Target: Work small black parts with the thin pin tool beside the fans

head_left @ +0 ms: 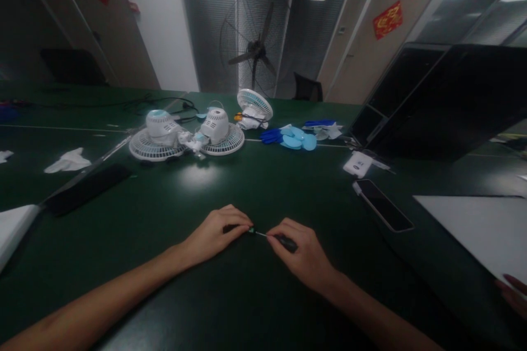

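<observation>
My right hand (302,249) grips a screwdriver (287,242) by its dark handle, low over the table. Its thin metal shaft points left, toward my left hand (218,233). Between the thumb and fingers of that hand is a small dark piece with a greenish end (252,229). The screwdriver's tip reaches close to this end; whether they touch I cannot tell. My left fingers hide most of the dark piece, so its kind does not show.
Small white fans (158,137) lie on the green table (230,186) ahead. Right of them are light-blue fan blades (297,137), a white box (357,164) and a phone (385,205). A monitor (448,98) stands behind. Another person's hand (513,290) shows at the right edge beside a white board (486,225).
</observation>
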